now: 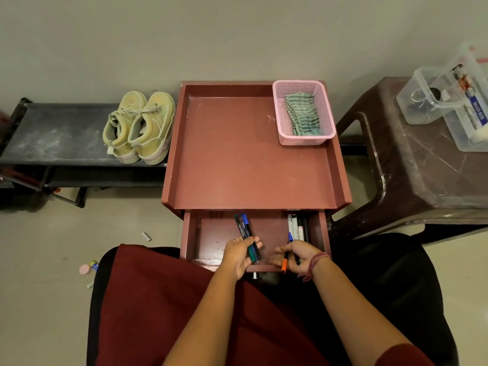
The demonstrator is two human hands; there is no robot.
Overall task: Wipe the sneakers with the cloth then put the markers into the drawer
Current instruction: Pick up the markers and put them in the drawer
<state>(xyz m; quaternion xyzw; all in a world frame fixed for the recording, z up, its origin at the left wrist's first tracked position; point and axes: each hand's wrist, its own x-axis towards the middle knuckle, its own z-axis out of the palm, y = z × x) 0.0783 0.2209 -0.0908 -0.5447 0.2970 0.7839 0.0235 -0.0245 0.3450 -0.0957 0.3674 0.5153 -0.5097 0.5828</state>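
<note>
Drawer (211, 233) stands pulled open, its floor bare between the left hand (239, 256) gripping a bundle of markers (248, 237) and the right hand (297, 256) pinching two more. Further markers lie at its right wall, their tips hidden under the cabinet top (250, 159). Cloth (303, 113) sits in the pink basket (280, 112); sneakers (140, 126) rest on the rack (60, 133).

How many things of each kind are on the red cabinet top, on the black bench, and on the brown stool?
Pale yellow-green canvas sneakers on the black bench: 2
Pink perforated plastic basket on the red cabinet top: 1
Green striped cloth in that basket: 1
Clear plastic boxes on the brown stool: 2
Total: 6
</note>
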